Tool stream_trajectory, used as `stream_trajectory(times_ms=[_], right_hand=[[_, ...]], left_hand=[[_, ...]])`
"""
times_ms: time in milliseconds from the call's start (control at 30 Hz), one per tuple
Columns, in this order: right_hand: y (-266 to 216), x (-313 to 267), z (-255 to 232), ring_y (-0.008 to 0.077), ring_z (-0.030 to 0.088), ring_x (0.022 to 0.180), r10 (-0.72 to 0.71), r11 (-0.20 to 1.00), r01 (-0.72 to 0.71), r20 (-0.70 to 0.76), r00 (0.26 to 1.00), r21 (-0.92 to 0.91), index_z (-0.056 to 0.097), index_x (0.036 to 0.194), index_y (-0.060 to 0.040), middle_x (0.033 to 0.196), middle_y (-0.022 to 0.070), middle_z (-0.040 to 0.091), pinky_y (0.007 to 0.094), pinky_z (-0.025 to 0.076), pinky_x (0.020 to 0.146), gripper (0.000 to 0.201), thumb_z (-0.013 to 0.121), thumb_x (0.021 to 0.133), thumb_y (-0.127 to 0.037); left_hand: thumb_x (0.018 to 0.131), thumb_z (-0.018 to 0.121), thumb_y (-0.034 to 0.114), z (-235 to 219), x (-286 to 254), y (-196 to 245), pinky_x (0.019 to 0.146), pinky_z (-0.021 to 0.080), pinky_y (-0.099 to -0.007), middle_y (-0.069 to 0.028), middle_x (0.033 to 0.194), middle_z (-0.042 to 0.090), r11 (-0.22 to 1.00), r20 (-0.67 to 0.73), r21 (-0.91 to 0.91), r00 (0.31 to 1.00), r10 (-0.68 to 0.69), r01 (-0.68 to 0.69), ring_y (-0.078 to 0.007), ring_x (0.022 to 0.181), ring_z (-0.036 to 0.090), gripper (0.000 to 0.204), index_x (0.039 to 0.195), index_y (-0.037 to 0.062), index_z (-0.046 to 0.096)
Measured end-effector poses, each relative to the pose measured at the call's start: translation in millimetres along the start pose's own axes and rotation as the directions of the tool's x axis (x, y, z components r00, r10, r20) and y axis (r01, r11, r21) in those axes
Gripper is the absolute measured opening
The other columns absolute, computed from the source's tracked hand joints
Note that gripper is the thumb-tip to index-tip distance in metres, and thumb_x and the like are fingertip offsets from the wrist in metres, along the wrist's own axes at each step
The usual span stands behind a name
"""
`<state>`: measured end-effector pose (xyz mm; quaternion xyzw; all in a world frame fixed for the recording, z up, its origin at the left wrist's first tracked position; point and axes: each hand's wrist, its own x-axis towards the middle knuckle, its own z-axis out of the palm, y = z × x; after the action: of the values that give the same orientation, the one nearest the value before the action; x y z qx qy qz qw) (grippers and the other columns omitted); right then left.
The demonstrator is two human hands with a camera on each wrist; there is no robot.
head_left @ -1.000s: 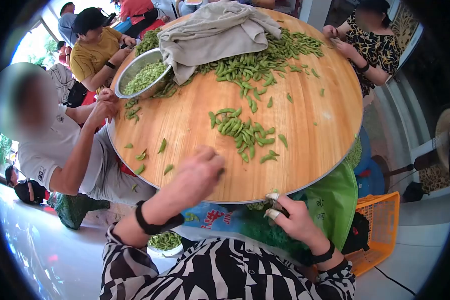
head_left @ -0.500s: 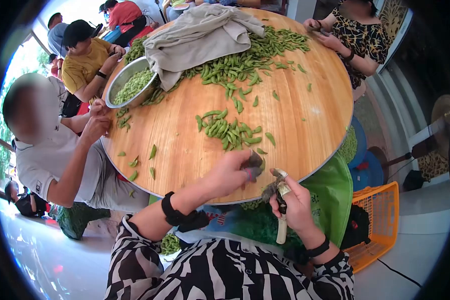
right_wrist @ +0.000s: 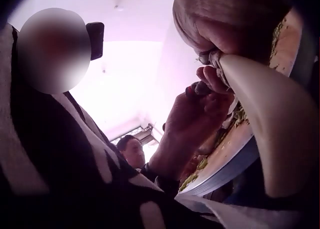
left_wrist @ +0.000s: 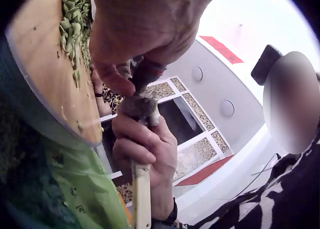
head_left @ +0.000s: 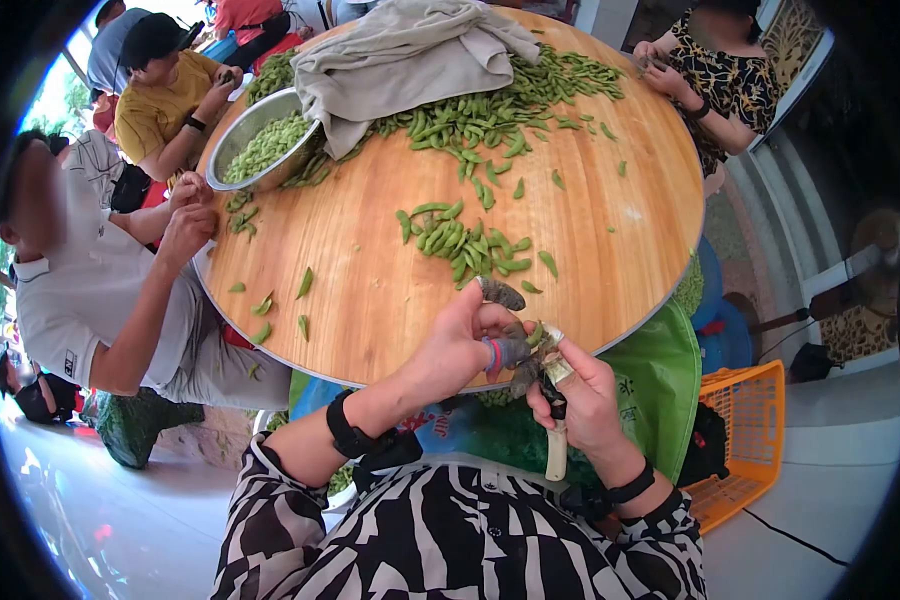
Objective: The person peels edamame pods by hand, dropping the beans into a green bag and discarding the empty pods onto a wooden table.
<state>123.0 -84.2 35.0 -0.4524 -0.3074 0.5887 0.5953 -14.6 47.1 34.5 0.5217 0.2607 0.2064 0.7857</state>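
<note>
My left hand (head_left: 460, 345), its fingertips in dark coverings, pinches a green pod (head_left: 536, 334) against the right fingertips at the near table edge. Curled round a white-handled tool (head_left: 557, 452), my right hand (head_left: 588, 400) has pale wrappings on finger and thumb. In the left wrist view the handle (left_wrist: 141, 196) points down from the right hand (left_wrist: 145, 146), below the left hand (left_wrist: 150, 29); the tool's working end is hidden. The right wrist view shows the handle (right_wrist: 270, 119) close up, with the left hand (right_wrist: 192, 121) behind. Loose pods (head_left: 455, 240) lie beyond the hands.
The round wooden table (head_left: 360, 290) also bears a large pod heap (head_left: 490, 115), a grey cloth (head_left: 400, 70) and a metal colander (head_left: 215, 160) of beans. A green bag (head_left: 660, 370) and an orange crate (head_left: 755, 430) stand right. People sit around the table.
The left hand has moved right from over the table to meet the right hand, bringing a pod. The right hand has risen from low at the table edge, and its tool handle has come into view.
</note>
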Motion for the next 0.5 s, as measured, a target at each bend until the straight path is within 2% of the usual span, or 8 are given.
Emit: stream_trajectory(times_ms=[100,200,233,267,400,500], right_hand=[[1.3,0.0,5.4,0.0091,0.043,0.049,0.004,1.0,-0.004,-0.006,1.0,0.001,0.041,0.137,0.0004,0.065,0.0063,0.051,0.0213,0.036,0.043,0.045,0.044,0.098,-0.023],[2.2,1.1,6.3,0.0089,0.043,0.049,-0.008,1.0,0.009,0.01,1.0,-0.028,0.042,0.136,0.0003,0.066,0.0059,0.051,0.0211,0.036,0.042,0.045,0.046,0.098,-0.023],[1.1,1.2,7.9,0.0072,0.042,0.049,-0.003,1.0,0.003,0.011,1.0,-0.024,0.044,0.136,-0.0011,0.065,0.0034,0.05,0.0203,0.035,0.043,0.041,0.044,0.099,-0.02],[0.6,1.1,9.4,0.0055,0.041,0.049,0.002,1.0,-0.002,0.012,1.0,-0.02,0.046,0.135,-0.0026,0.063,0.0008,0.049,0.0194,0.033,0.043,0.039,0.043,0.1,-0.017],[4.6,2.7,11.1,0.0051,0.04,0.048,-0.014,0.998,0.013,-0.017,1.0,-0.059,0.047,0.134,-0.0014,0.067,0.0011,0.051,0.0191,0.033,0.043,0.038,0.044,0.099,-0.013],[5.6,4.2,11.0,0.0049,0.04,0.048,-0.064,0.993,0.06,-0.035,0.997,-0.106,0.047,0.134,-0.0003,0.073,0.0023,0.054,0.0193,0.033,0.042,0.038,0.045,0.098,-0.013]], left_hand=[[0.079,0.068,-0.003,-6.7,-0.5,-2.0,0.05,0.046,-0.0237,-0.0078,0.093,0.064,0.999,0.013,0.003,0.999,-0.033,0.033,-0.0125,0.067,0.06,0.043,0.114,0.003,0.043],[0.079,0.067,-0.004,-10.0,-3.2,-3.4,0.051,0.047,-0.0238,-0.0076,0.095,0.063,0.999,0.012,-0.046,1.0,-0.009,0.009,-0.0125,0.071,0.06,0.044,0.115,0.0028,0.043],[0.079,0.067,-0.004,-11.1,-4.2,-4.0,0.051,0.047,-0.0238,-0.0076,0.095,0.063,0.999,0.011,-0.049,1.0,-0.009,0.01,-0.0125,0.071,0.06,0.044,0.115,0.0028,0.043],[0.079,0.067,-0.005,-11.8,-5.0,-4.4,0.052,0.047,-0.024,-0.0075,0.096,0.063,0.998,0.016,-0.066,1.0,0.012,-0.011,-0.0127,0.072,0.06,0.045,0.116,0.0028,0.043],[0.079,0.066,-0.006,-10.7,-8.3,-3.3,0.052,0.048,-0.0248,-0.0075,0.097,0.063,0.994,0.001,-0.071,0.996,0.086,-0.086,-0.0134,0.076,0.06,0.047,0.118,0.0027,0.042],[0.079,0.067,-0.006,-10.8,-9.8,-3.7,0.052,0.048,-0.0252,-0.0089,0.095,0.065,0.989,-0.005,-0.048,0.99,0.143,-0.143,-0.0142,0.072,0.061,0.046,0.117,0.003,0.043]])
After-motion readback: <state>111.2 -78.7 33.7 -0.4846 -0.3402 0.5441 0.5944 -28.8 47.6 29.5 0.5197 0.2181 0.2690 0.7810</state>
